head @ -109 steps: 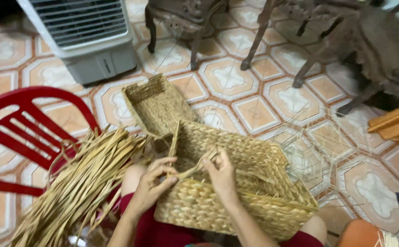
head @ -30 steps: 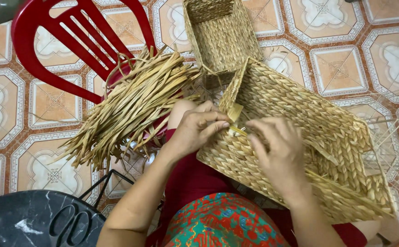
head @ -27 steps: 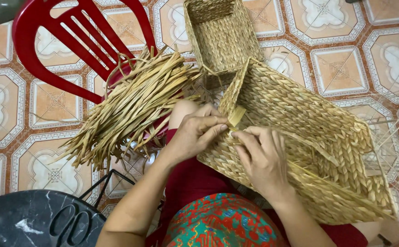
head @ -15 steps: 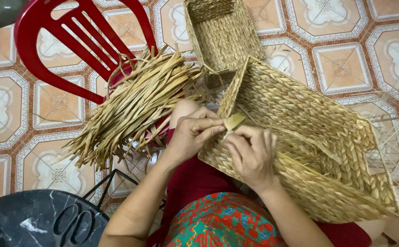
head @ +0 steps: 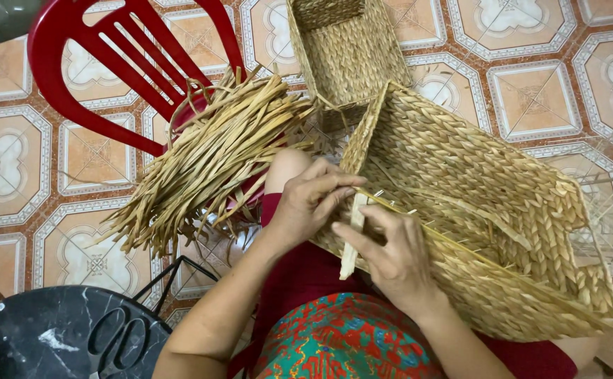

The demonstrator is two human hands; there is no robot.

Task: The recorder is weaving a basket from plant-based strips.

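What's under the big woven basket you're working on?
The big woven basket rests on the person's lap, red cloth showing beside it. Tiled floor lies beyond; anything directly beneath is covered.

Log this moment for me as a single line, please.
left hand: grips basket rim | right hand: pinches straw strip at rim | basket: on lap, tilted | straw bundle: on red chair
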